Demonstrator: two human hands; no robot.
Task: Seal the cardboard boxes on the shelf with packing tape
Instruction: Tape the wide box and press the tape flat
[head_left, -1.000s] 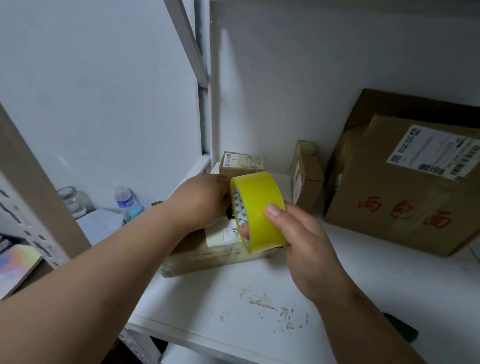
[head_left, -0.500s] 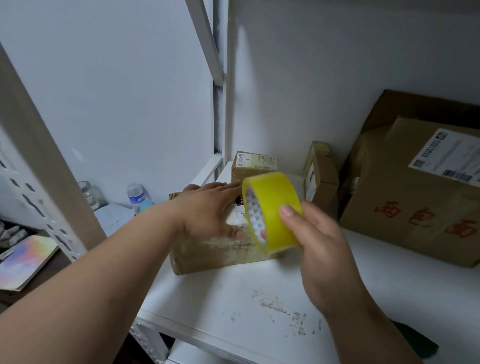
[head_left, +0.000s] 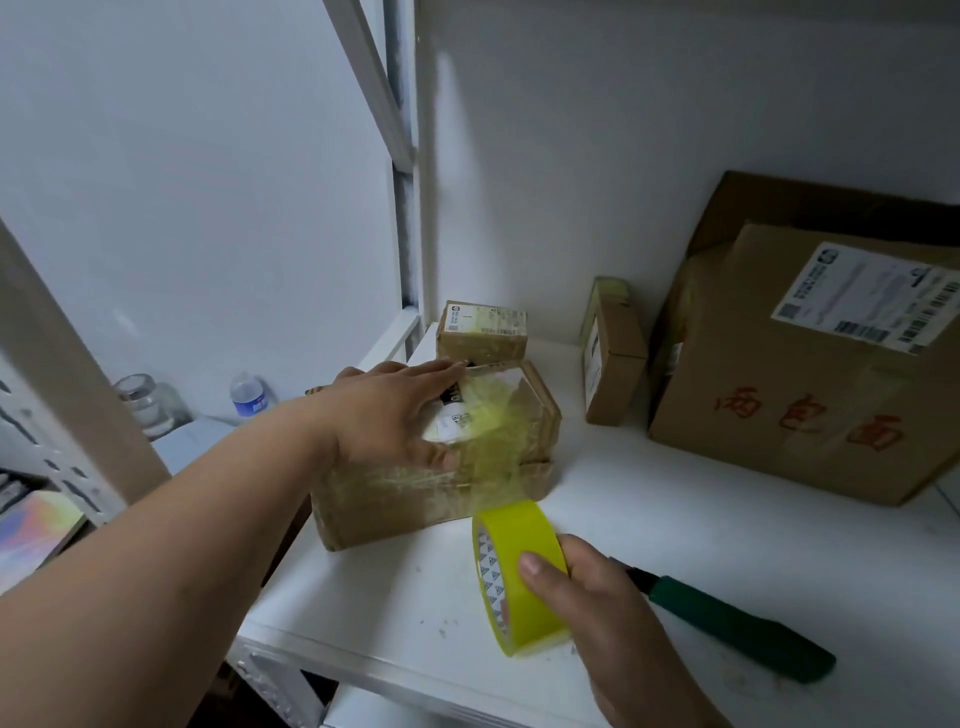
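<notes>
Left hand (head_left: 395, 415) lies flat on the box (head_left: 441, 457), fingers straight; right hand (head_left: 597, 613) fingers grip the tape roll (head_left: 519, 571) just before it.

Both forearms are bare, with no sleeve in view. The left hand (head_left: 395, 415) and the right hand (head_left: 597, 618) wear no glove, ring or watch. Fingernails are short and unpainted.

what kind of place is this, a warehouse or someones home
Probably a small storeroom or home packing corner, not a big warehouse. A white metal shelf holds a few cardboard boxes, one big box with a shipping label, and beside the shelf stand a water bottle and a jar.
</notes>
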